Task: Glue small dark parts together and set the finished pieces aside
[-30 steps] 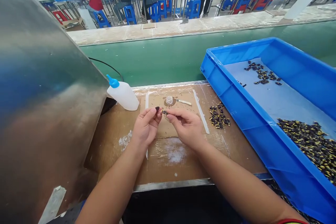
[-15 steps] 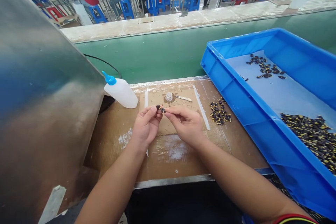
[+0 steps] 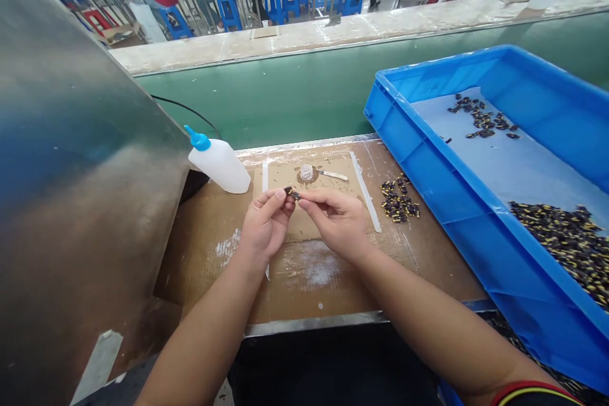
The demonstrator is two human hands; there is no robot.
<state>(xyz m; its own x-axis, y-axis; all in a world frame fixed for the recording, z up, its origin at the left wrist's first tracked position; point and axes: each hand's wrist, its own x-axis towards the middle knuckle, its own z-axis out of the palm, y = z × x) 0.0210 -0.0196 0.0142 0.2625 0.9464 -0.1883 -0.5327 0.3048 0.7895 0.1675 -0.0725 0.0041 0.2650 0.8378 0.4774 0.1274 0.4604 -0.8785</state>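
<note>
Between my two hands is a small black-and-yellow part (image 3: 292, 193), too small to make out its kind. My left hand (image 3: 268, 222) pinches its left end between thumb and fingers. From the other side, my right hand (image 3: 340, 221) grips the right end with thumb and forefinger. Just beyond the hands, a small clear cup (image 3: 306, 172) sits in a brown stain on the cardboard (image 3: 280, 171). Beside it lies a small tool with a pale handle (image 3: 334, 175). To the right of my right hand is a pile of similar black-and-yellow parts (image 3: 399, 201).
A big blue crate (image 3: 428, 158) at the right holds many more such parts on a pale sheet. At left stand a white squeeze bottle (image 3: 222, 168) with a blue nozzle and a metal panel (image 3: 85, 158). A green belt (image 3: 257, 98) runs behind; people sit beyond it.
The view has tilted very slightly. Both hands keep their pinch on the small part, with almost no shift between them.
</note>
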